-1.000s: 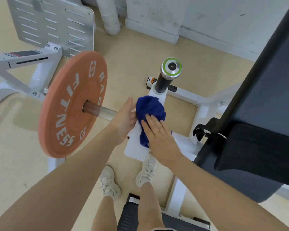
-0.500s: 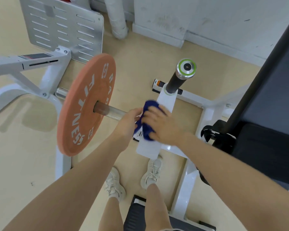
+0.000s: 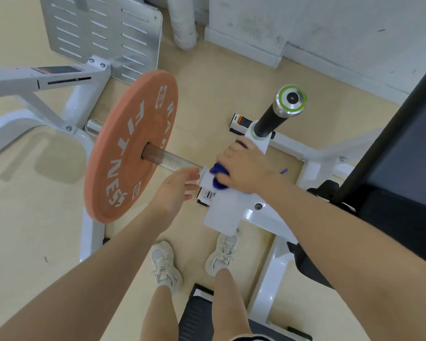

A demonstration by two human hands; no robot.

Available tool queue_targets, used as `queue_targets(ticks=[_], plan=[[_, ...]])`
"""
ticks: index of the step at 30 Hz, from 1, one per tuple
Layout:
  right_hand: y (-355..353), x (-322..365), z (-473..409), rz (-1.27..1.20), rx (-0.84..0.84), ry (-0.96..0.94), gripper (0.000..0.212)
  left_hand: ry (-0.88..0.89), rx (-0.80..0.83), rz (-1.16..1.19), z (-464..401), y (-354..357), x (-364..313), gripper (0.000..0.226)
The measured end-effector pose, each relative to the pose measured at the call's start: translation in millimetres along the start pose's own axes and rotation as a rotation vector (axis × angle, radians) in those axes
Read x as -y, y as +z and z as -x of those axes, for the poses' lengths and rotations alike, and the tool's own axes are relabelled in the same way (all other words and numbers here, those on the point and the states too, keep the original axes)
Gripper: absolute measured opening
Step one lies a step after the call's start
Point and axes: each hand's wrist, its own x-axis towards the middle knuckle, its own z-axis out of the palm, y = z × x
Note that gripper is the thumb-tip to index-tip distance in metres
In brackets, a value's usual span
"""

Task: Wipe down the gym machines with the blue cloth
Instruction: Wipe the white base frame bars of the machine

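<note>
Blue cloth (image 3: pixel 218 177), soft and bunched into a crumpled wad, is pressed against the flat white painted arm of the machine (image 3: pixel 225 212), just where the chromed sleeve (image 3: pixel 175 159) joins it. The cloth is covered almost wholly by the right hand (image 3: pixel 244 169), whose fingers are curled down over it and grip it against the metal; only a few dark blue folds are seen under the palm, and a small tip pokes out beside the wrist. The left hand (image 3: pixel 176 190) is held just beside the cloth with its fingers loosely spread and nothing in it, the fingertips close to the white collar at the sleeve's end; whether they touch it cannot be told.

A round, matt orange weight plate (image 3: pixel 130 146) with white lettering is carried on the smooth, shiny cylindrical sleeve, well to the left of the hands. A black, finely textured grip (image 3: pixel 268 121), capped by a polished steel disc with a green ring, is seen rising from the upper end of the white arm. A slotted, dull silver footplate (image 3: pixel 101 33) is seen leaning at the top left, and dark padded upholstery (image 3: pixel 399 183) fills the right edge. Pale laced trainers (image 3: pixel 165 267) are planted on the beige floor below.
</note>
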Motion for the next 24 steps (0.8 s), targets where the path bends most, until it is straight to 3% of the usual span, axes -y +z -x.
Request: queue_targets(ticks=[4, 6, 9, 11, 13, 17, 20, 22, 24], plan=[[4, 20, 2, 0.055, -0.016, 0.142, 0.057, -0.065, -0.010, 0.044, 0, -6, 1, 0.022], [9, 44, 13, 0.018, -0.026, 0.046, 0.063, -0.102, 0.002, 0.061, 1, -7, -2, 0.023], [0, 44, 16, 0.049, 0.175, -0.129, 0.070, -0.138, 0.019, 0.065, 2, -8, -7, 0.022], [-8, 26, 9, 0.103, 0.213, -0.168, 0.080, -0.114, 0.043, 0.032, 1, -11, -12, 0.023], [-9, 11, 5, 0.103, 0.146, -0.017, 0.081, -0.105, 0.065, 0.017, -1, -15, -17, 0.022], [19, 49, 19, -0.071, -0.064, 0.379, 0.039, -0.177, 0.121, 0.001, -5, -15, -23, 0.020], [37, 101, 40, -0.222, -0.194, 0.414, 0.044, -0.207, 0.207, -0.062, -7, -16, -26, 0.021], [44, 106, 48, -0.196, -0.209, 0.402, 0.052, -0.193, 0.262, -0.106, -8, -17, -23, 0.022], [45, 92, 41, -0.172, -0.233, 0.519, 0.057, -0.149, 0.316, -0.117, -12, -18, -14, 0.019]])
